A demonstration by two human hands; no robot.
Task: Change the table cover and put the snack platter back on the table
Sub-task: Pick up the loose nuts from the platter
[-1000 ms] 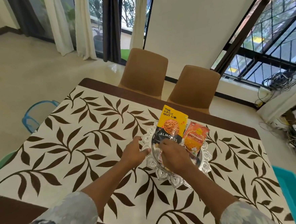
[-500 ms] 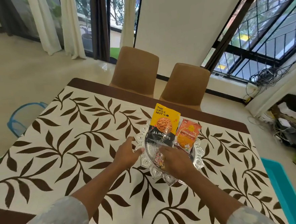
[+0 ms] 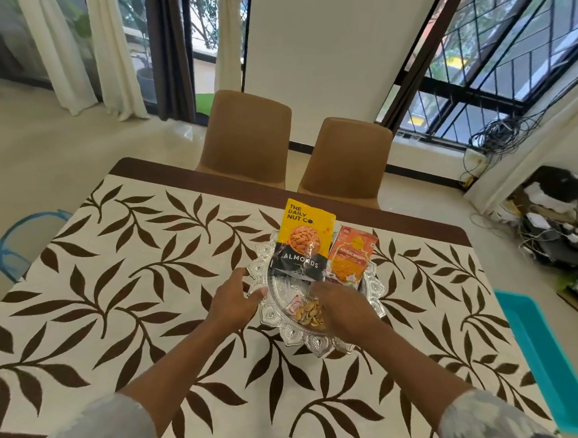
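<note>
Left grip [image 3: 233, 303] clasping the snack platter [image 3: 299, 337] rim at 9 o'clock, right grip [image 3: 343, 309] laid inside toward 5 o'clock, closure hidden, both equally near.

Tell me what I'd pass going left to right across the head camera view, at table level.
Blue chair frame → left hand, gripping the platter rim → almonds pouch → orange snack packet → teal bin on the floor.
</note>
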